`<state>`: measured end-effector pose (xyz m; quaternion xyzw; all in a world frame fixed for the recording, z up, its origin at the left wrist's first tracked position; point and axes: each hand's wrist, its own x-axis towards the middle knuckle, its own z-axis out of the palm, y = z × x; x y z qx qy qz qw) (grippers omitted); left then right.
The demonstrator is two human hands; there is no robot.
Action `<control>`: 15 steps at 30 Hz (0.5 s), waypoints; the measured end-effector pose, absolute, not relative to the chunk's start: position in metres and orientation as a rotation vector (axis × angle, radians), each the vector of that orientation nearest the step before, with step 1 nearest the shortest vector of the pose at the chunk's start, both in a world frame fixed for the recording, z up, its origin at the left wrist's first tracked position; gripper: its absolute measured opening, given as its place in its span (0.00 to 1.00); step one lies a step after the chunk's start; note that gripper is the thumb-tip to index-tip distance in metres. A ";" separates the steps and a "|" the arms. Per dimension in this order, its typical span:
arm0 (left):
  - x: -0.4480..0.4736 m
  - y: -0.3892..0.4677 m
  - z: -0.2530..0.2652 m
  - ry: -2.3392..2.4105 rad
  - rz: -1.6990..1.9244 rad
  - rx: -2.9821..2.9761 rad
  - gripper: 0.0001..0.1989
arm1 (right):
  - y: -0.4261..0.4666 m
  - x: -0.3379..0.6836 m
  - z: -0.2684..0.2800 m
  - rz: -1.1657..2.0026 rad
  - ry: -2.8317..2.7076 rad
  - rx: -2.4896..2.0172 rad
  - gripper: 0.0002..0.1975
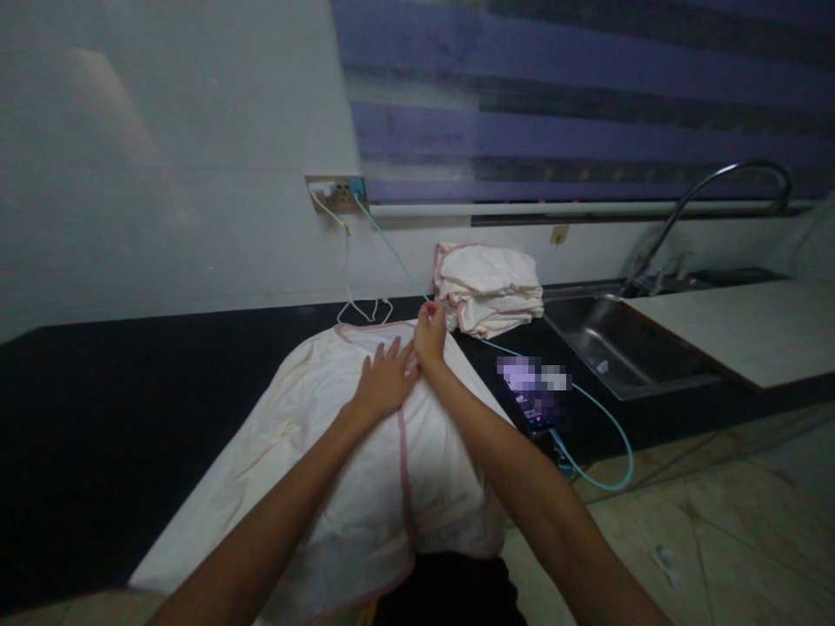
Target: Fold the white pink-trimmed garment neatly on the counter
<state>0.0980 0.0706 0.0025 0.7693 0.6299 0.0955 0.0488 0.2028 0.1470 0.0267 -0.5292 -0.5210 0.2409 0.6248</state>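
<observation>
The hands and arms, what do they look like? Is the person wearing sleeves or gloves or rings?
Both arms are bare right down to the picture's edge: no sleeves show. The left hand and the right hand wear no gloves, and no watch or bracelet shows on either wrist. The light is too dim to tell about rings or nail polish.

Cream cloth [339, 417] w/ pink trim, black counter [130, 400], teal cable [606, 435].

left hand [384, 381] flat on cloth [313, 452], right hand [430, 335] pinching edge
</observation>
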 end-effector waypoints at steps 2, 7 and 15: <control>0.104 0.071 -0.001 1.855 0.204 2.385 0.33 | 0.105 0.213 0.037 0.536 -1.194 -1.086 0.11; 0.105 0.071 -0.020 1.913 0.251 2.440 0.32 | -0.060 0.265 0.022 0.295 -1.341 -1.073 0.11; 0.148 0.065 -0.004 1.628 0.680 2.628 0.22 | -0.180 0.346 -0.091 0.181 -0.996 -1.627 0.30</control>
